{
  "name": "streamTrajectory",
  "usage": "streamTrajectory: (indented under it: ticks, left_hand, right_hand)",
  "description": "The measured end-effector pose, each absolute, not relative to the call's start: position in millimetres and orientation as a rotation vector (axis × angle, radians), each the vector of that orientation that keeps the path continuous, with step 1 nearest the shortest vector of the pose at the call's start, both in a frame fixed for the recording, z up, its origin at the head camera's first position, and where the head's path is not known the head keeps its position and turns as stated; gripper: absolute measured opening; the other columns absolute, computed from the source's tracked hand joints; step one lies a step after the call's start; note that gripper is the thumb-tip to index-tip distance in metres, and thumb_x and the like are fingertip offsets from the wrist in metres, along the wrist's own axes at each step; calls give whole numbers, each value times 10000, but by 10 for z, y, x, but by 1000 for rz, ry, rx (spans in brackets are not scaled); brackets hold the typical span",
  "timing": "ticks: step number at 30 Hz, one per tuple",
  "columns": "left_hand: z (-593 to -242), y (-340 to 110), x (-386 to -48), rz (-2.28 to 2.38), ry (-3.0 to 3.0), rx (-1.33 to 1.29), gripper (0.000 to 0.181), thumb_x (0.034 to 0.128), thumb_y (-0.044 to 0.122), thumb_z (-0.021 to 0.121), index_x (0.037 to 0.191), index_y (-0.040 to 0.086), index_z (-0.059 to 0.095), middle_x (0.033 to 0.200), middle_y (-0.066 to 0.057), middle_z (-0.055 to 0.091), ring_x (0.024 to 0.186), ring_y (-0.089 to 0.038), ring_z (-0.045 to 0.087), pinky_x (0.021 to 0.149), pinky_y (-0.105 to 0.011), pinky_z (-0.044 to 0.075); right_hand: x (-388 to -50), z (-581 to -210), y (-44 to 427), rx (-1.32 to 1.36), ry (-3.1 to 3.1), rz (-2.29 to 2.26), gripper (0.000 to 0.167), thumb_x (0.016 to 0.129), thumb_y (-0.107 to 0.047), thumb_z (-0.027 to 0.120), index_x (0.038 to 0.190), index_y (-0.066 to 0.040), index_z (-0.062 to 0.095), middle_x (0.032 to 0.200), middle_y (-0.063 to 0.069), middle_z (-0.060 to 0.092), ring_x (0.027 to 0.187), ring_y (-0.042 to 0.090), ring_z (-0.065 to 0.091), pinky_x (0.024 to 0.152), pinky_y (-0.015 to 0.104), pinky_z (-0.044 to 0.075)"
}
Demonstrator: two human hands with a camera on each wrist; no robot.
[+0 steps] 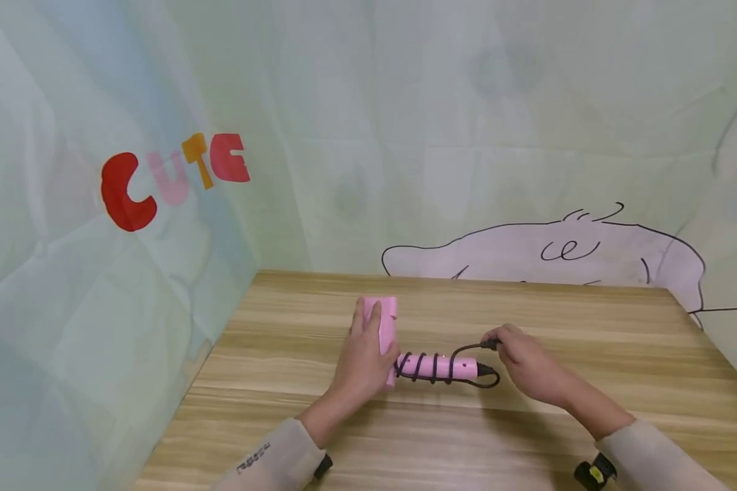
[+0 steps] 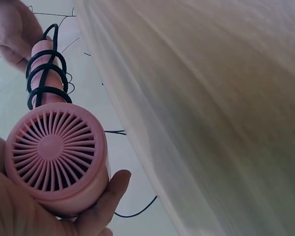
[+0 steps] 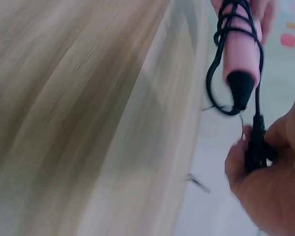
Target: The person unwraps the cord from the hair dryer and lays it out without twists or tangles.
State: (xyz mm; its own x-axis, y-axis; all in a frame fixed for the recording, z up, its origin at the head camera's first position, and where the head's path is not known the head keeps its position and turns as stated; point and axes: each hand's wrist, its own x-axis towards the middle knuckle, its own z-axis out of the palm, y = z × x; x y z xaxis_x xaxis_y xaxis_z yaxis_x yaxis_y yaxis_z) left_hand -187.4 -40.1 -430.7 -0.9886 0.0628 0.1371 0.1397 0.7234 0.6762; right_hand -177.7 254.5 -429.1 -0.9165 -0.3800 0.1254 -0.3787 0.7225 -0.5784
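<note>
Left hand (image 1: pixel 357 358) grips the pink hair dryer (image 1: pixel 387 331) over the desk (image 1: pixel 282 327) | right hand (image 1: pixel 533 365) pinches the plug (image 1: pixel 490 344) | cord (image 1: pixel 435 369) loops round the handle (image 1: pixel 465 369) | step looks like cord work; winding or unwinding, I can't tell | next likely needs dryer steady, cord guided.

Pink plastic hair dryer (image 2: pixel 50 147) in left hand (image 1: pixel 364 354), handle (image 1: pixel 465 369) rightward, wound with black cord (image 2: pixel 50 90); black plug (image 3: pixel 255 147) pinched in right hand (image 1: pixel 531 365).

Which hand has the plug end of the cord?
The right hand: it pinches the black plug, whereas the left hand grips the pink hair dryer around its barrel.
</note>
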Motion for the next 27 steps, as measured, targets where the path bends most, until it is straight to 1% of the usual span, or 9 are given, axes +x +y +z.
streamTrajectory:
  ticks: [2, 4, 7, 11, 14, 16, 20, 23, 27]
  left_hand:
    - [-4316, -409, -1871, -1100, -2824, -167, 788, 941, 223, 686, 1609, 116, 282, 1712, -80, 1, 1478, -437, 294, 1118, -562, 406]
    - [-4330, -419, -1870, -1063, -2828, -183, 780, 949, 226, 681, 1607, 106, 281, 1712, -66, -12, 1509, -408, 235, 1148, -572, 353]
    - [-4353, -432, -1874, -991, -2832, -223, 772, 960, 230, 674, 1603, 80, 273, 1709, -59, 2, 1534, -372, 171, 1175, -578, 284]
    - [-4376, -446, -1885, -909, -2846, -266, 772, 977, 239, 651, 1604, 54, 242, 1704, -69, 47, 1539, -368, 148, 1201, -560, 232]
    - [-4392, -446, -1898, -847, -2866, -281, 768, 991, 250, 629, 1606, 41, 221, 1698, -87, 90, 1540, -370, 142, 1218, -532, 207]
    - [-4401, -442, -1906, -797, -2887, -290, 762, 999, 262, 615, 1607, 38, 214, 1696, -95, 110, 1542, -371, 135, 1219, -527, 206]
    - [-4408, -437, -1908, -731, -2911, -303, 735, 1002, 269, 611, 1596, 27, 253, 1694, -108, 141, 1535, -397, 147, 1198, -560, 241]
    - [-4408, -436, -1904, -716, -2904, -311, 725, 994, 259, 624, 1585, 14, 282, 1690, -124, 153, 1533, -392, 165, 1201, -557, 245]
    - [-4414, -442, -1897, -738, -2893, -294, 738, 979, 243, 647, 1581, 10, 289, 1695, -121, 119, 1538, -366, 169, 1207, -535, 243]
  right_hand:
    - [-1770, -4271, 2465, -665, 2960, -883, 170, 1024, -13, 451, 1140, 38, 565, 1085, 133, 540, 929, 217, 577, 744, 338, 530]
    - [-1766, -4267, 2397, -649, 2996, -798, 143, 1022, -75, 512, 1111, 33, 544, 1048, 114, 497, 868, 175, 532, 699, 310, 509]
    - [-1767, -4276, 2315, -660, 3079, -650, 156, 1004, -157, 623, 1034, -18, 560, 954, 55, 473, 804, 144, 470, 654, 286, 465]
    - [-1779, -4310, 2243, -838, 3287, -287, 157, 956, -188, 709, 895, -95, 598, 812, -12, 473, 771, 182, 421, 669, 307, 404]
    - [-1767, -4327, 2204, -926, 3394, -33, 193, 932, -195, 735, 826, -112, 597, 782, -13, 499, 778, 223, 434, 676, 334, 375]
    - [-1745, -4328, 2173, -948, 3403, 50, 178, 925, -178, 741, 825, -109, 610, 805, -8, 551, 805, 231, 473, 679, 338, 391]
    - [-1709, -4325, 2106, -1009, 3362, 77, 93, 899, -66, 738, 907, -81, 647, 848, 12, 621, 802, 206, 527, 683, 333, 433]
    - [-1697, -4315, 2056, -1063, 3347, -3, 103, 900, -34, 728, 915, -77, 636, 812, 2, 604, 743, 171, 525, 657, 308, 459]
    - [-1661, -4278, 1993, -1064, 3318, -144, 102, 932, -80, 712, 898, -91, 617, 784, -34, 574, 709, 123, 501, 626, 274, 464]
